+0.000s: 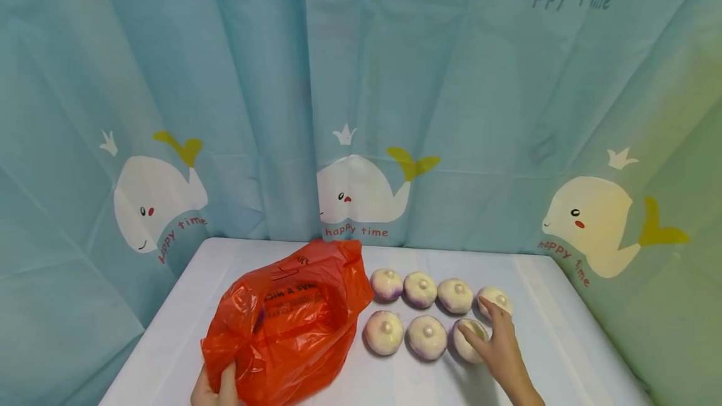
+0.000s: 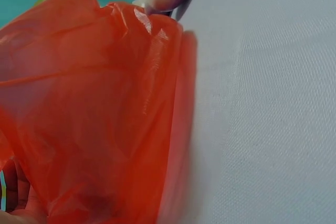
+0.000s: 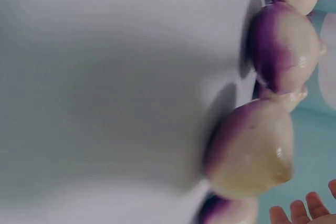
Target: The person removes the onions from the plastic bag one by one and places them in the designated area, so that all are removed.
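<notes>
A crinkled red plastic bag (image 1: 304, 343) with dark printing lies on its side at the left, its mouth facing the turnips. My left hand (image 1: 217, 387) grips the bag's near-left edge; in the left wrist view the red film (image 2: 100, 108) hides much of that hand (image 2: 23, 195). Several white-and-purple turnips stand in two rows to the right of the bag. Over the right end of the rows hovers my right hand (image 1: 499, 346), thumb and forefinger spread above the front-row end turnip (image 1: 470, 341). In the right wrist view its fingers (image 3: 299, 212) are apart from that turnip (image 3: 252, 150).
The white table (image 1: 555, 331) extends right of the turnips. Behind it hangs a blue curtain (image 1: 479, 111) printed with whales. The back-row end turnip (image 1: 495, 301) is close to my right forefinger, and the nearest turnip to the bag (image 1: 384, 333) sits near its mouth.
</notes>
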`<state>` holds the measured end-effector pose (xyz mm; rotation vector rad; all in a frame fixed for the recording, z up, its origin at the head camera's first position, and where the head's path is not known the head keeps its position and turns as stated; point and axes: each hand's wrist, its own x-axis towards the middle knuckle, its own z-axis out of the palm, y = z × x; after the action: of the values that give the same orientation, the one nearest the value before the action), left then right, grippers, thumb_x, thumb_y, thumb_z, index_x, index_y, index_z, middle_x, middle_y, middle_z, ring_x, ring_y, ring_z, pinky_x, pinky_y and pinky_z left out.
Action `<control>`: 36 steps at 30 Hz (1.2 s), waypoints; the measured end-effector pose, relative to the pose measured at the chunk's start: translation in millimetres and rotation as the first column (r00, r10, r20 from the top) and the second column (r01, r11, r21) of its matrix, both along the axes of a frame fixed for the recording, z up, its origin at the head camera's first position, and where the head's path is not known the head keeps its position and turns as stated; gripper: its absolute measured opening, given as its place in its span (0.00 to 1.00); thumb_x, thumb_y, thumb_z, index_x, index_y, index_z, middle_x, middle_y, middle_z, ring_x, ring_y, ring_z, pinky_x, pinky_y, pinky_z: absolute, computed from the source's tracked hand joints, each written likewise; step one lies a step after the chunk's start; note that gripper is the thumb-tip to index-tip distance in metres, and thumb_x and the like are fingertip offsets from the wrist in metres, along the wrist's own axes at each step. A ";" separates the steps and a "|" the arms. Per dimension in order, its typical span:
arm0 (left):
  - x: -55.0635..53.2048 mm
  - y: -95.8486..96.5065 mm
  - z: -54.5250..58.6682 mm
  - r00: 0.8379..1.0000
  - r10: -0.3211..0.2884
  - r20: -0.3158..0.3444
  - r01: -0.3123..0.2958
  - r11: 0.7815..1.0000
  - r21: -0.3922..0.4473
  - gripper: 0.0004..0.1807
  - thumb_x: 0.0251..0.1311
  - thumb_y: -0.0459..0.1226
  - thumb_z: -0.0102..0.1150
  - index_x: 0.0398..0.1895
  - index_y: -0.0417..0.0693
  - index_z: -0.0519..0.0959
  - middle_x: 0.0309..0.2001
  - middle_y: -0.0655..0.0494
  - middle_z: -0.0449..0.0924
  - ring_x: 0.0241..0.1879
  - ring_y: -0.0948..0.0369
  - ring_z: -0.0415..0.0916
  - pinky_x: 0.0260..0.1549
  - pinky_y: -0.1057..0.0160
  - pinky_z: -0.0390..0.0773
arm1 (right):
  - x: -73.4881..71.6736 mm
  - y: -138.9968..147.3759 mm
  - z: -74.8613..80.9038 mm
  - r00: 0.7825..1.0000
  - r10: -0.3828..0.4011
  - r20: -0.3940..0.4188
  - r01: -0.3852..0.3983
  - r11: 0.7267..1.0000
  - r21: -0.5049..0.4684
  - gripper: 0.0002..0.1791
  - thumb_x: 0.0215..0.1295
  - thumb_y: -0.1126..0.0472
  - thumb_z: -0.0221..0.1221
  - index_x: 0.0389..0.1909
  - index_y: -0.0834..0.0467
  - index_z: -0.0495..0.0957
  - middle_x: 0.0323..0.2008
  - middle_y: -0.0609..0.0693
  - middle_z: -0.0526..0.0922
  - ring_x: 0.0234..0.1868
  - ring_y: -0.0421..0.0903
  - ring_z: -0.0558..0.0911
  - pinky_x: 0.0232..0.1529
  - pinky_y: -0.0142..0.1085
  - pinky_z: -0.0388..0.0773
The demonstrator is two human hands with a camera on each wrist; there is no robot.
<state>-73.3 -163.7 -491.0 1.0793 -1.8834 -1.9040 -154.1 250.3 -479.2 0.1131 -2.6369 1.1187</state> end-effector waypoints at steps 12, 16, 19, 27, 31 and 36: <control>-0.9 5.3 -1.4 0.999 -0.006 -0.036 0.007 1.000 0.026 0.29 0.72 0.45 0.40 0.68 0.34 0.58 0.61 0.32 0.64 0.52 0.39 0.65 0.52 0.36 0.65 | -22.7 -45.8 28.8 0.972 0.152 -0.182 -0.158 0.987 -0.022 0.34 0.58 0.58 0.65 0.62 0.66 0.64 0.57 0.66 0.66 0.55 0.62 0.68 0.51 0.59 0.69; -1.8 6.8 -0.4 0.999 0.003 -0.038 -0.002 1.000 0.018 0.28 0.71 0.43 0.40 0.67 0.34 0.59 0.60 0.32 0.65 0.52 0.39 0.65 0.52 0.36 0.65 | -31.0 -68.7 39.8 0.942 0.226 -0.249 -0.242 0.970 -0.031 0.33 0.56 0.62 0.67 0.61 0.64 0.65 0.57 0.62 0.67 0.57 0.59 0.68 0.53 0.55 0.71; -2.2 7.4 -0.2 0.999 0.021 -0.046 -0.021 1.000 0.003 0.27 0.71 0.42 0.41 0.66 0.32 0.60 0.60 0.31 0.65 0.51 0.39 0.65 0.52 0.36 0.65 | -36.1 -88.1 49.4 0.911 0.290 -0.292 -0.313 0.949 -0.034 0.31 0.56 0.64 0.66 0.61 0.63 0.67 0.57 0.60 0.67 0.58 0.56 0.69 0.53 0.52 0.71; -1.3 7.7 -3.0 1.000 0.024 -0.019 -0.024 1.000 -0.009 0.29 0.71 0.45 0.41 0.67 0.34 0.59 0.60 0.31 0.65 0.52 0.37 0.65 0.51 0.34 0.64 | -40.5 -129.9 67.4 0.862 0.430 -0.268 -0.445 0.896 0.006 0.29 0.60 0.57 0.63 0.62 0.54 0.67 0.59 0.48 0.68 0.54 0.46 0.72 0.50 0.46 0.75; -0.3 8.3 -3.3 0.999 0.036 0.011 -0.036 0.999 -0.029 0.29 0.71 0.44 0.41 0.68 0.34 0.58 0.59 0.31 0.66 0.52 0.36 0.65 0.51 0.34 0.64 | -40.4 -150.6 74.0 0.821 0.508 -0.260 -0.531 0.847 -0.019 0.29 0.60 0.58 0.63 0.62 0.57 0.67 0.58 0.51 0.68 0.53 0.46 0.73 0.49 0.44 0.77; 0.3 9.5 -2.6 0.998 0.049 0.031 -0.048 0.998 -0.048 0.28 0.71 0.45 0.42 0.67 0.36 0.61 0.59 0.32 0.67 0.52 0.37 0.66 0.52 0.35 0.65 | -38.7 -179.0 80.3 0.772 0.594 -0.225 -0.617 0.786 -0.040 0.30 0.61 0.57 0.63 0.63 0.58 0.66 0.55 0.51 0.70 0.48 0.46 0.75 0.45 0.39 0.78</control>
<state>-73.1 -154.2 -493.6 1.1373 -1.8913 -1.8177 -192.8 71.3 -399.0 1.0694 -2.3913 1.3449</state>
